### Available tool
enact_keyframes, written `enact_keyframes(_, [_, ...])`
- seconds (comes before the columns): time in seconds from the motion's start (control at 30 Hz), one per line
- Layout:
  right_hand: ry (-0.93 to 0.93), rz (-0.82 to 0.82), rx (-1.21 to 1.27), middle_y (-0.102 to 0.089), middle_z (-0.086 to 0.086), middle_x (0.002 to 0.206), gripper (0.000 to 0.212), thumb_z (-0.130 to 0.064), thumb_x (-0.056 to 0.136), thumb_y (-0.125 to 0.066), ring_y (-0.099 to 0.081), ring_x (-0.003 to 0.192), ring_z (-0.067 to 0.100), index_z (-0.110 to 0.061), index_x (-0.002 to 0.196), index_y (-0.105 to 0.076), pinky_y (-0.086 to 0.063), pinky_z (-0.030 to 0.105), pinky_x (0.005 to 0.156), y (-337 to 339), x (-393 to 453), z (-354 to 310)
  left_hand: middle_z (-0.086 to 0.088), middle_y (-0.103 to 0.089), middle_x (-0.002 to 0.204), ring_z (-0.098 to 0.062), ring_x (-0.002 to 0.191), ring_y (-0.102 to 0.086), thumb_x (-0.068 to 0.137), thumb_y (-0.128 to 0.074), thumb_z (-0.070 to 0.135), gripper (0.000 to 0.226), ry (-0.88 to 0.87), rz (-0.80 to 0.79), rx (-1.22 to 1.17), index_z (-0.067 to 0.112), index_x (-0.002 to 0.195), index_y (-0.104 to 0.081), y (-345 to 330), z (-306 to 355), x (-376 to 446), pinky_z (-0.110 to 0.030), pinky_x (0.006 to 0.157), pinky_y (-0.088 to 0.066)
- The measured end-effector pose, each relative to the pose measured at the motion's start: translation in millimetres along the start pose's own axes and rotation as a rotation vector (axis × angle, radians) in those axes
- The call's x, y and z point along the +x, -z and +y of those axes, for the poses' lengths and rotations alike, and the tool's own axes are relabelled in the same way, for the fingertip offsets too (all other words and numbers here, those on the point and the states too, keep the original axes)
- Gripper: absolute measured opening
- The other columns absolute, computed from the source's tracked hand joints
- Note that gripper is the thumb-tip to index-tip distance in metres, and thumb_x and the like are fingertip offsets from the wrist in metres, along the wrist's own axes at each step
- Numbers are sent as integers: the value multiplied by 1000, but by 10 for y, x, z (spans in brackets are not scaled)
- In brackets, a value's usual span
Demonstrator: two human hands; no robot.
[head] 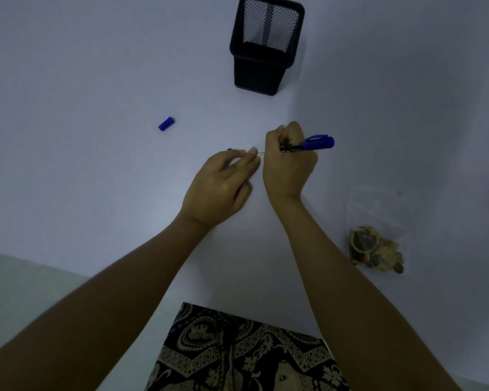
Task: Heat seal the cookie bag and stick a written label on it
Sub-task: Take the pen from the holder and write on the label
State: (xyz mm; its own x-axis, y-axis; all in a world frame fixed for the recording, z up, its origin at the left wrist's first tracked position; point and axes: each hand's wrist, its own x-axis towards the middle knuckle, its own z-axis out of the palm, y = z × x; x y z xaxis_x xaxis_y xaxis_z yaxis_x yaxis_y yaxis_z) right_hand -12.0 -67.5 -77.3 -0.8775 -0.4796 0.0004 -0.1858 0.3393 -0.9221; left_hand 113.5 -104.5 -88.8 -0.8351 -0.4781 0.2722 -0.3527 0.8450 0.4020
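White table [96, 66], dim light; cookie bag [377, 238] lies flat near my right forearm, well apart from the writing. My left hand [218, 187] has fingers together pressing the small label [261, 156] flat, and my right hand [290, 162] is clamped on the blue marker [314, 143], writing. Risks: label slips under the tip or wet ink smears under my left fingertips; loose cap [166, 123], beyond, near the mesh holder [266, 52], could roll off.

It looks like a plain office or home desk: a white bench [96, 66] carrying a black mesh pen holder [261, 46] (dimly lit, little else shows).
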Motion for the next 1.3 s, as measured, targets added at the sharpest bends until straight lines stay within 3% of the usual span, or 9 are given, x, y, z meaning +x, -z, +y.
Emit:
enact_keyframes(0.17, [-59,-13,64,-38,-9,50,28,1,85,-54,-40,45,2,-10,62,-41,-35,9,49,16,11,-22,-14,-64,122,-29,108,-60,87,-55,8,34,-1,2,-9,-1,119,-63,-7,-19,-14,-34,95,-45])
enact_keyframes(0.47, [-162,-18,72,-37,-8,51,40,1,85,-52,-38,41,-1,-18,56,-33,-31,11,45,38,103,-133,-15,-62,126,-30,107,-61,89,-54,10,34,-8,-14,-43,0,120,-63,-31,-48,-19,-36,95,-47])
enact_keyframes(0.67, [-506,-4,211,-42,-1,54,39,-6,85,-52,-38,47,9,-19,54,-34,-35,21,44,191,301,-346,-18,-64,121,-30,105,-63,85,-61,6,31,-59,-27,-13,-2,115,-65,25,-60,18,-37,97,-47])
enact_keyframes(0.77, [-674,-22,242,-48,3,57,33,-11,86,-55,-39,47,14,-16,56,-43,-33,24,41,344,334,-430,-18,-68,112,-30,97,-66,77,-73,2,30,-42,-43,20,-1,107,-69,89,-26,78,-36,88,-53])
enact_keyframes(0.93, [-759,-105,248,-49,4,57,29,-19,88,-61,-39,42,12,-13,61,-51,-29,17,34,608,261,-562,-15,-71,94,-29,82,-68,68,-80,-2,23,19,-77,-12,-1,89,-71,217,39,270,-35,64,-58])
enact_keyframes(1.07, [-788,-130,258,-47,3,58,31,-25,90,-62,-38,33,5,-12,63,-53,-29,16,32,753,233,-652,-13,-72,89,-28,79,-69,72,-76,3,19,24,-99,-16,1,90,-71,318,21,312,-32,64,-59])
enact_keyframes(1.17, [-798,-137,311,-46,1,56,36,-35,89,-65,-37,34,5,-13,63,-53,-28,16,32,801,239,-768,-15,-71,92,-29,81,-68,72,-77,1,23,161,0,-5,0,94,-70,527,-58,316,-31,70,-57])
enact_keyframes(1.3, [-749,-218,336,-41,0,48,43,-40,88,-65,-31,30,4,-16,58,-47,-25,16,30,777,240,-971,-17,-62,114,-32,98,-60,84,-64,5,32,592,64,52,3,116,-62,786,-414,259,-35,80,-52])
